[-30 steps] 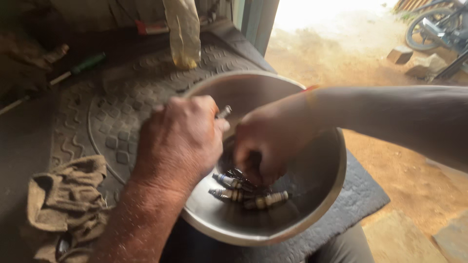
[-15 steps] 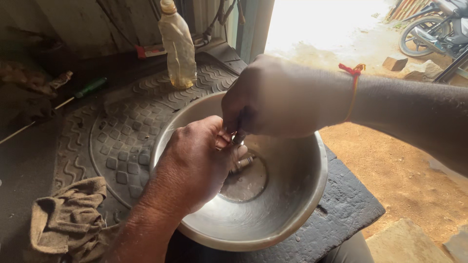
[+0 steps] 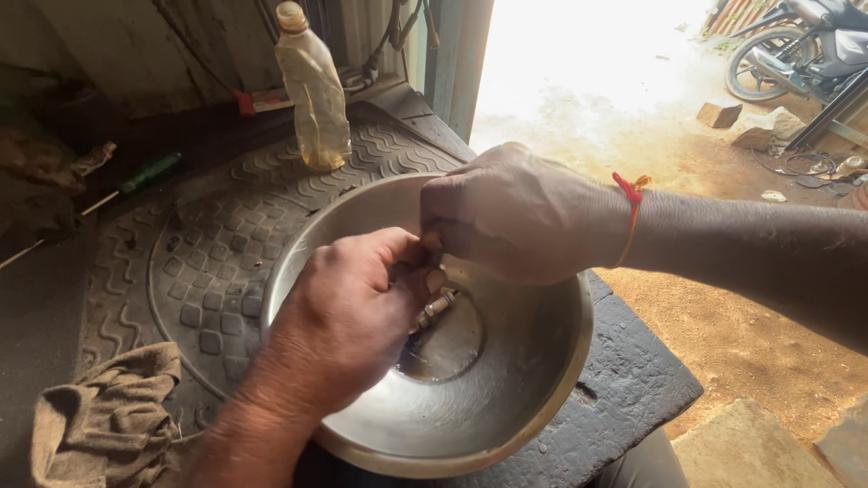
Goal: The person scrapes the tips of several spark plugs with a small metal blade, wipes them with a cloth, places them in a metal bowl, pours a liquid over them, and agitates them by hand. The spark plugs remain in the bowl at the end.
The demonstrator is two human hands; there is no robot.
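Note:
A round steel bowl (image 3: 542, 407) sits on a dark rubber mat (image 3: 208, 271). Over the bowl, my left hand (image 3: 348, 312) is closed around a bunch of small metal parts shaped like spark plugs. One of these metal parts (image 3: 437, 307) pokes out below my fingers. My right hand (image 3: 515, 212), with a red thread on its wrist, reaches in from the right. Its curled fingertips pinch at the top of the bunch, against my left fingers. What lies under the hands in the bowl is hidden.
A plastic bottle (image 3: 312, 90) with yellowish liquid stands at the back of the mat. A green-handled screwdriver (image 3: 136, 176) lies to the left and a dirty rag (image 3: 104, 420) at the front left. Bare ground, stones (image 3: 723, 116) and a motorbike wheel (image 3: 768, 63) lie to the right.
One second ago several parts lay in the bowl and both hands reached down among them. The hands have since risen with the parts gathered in my left hand.

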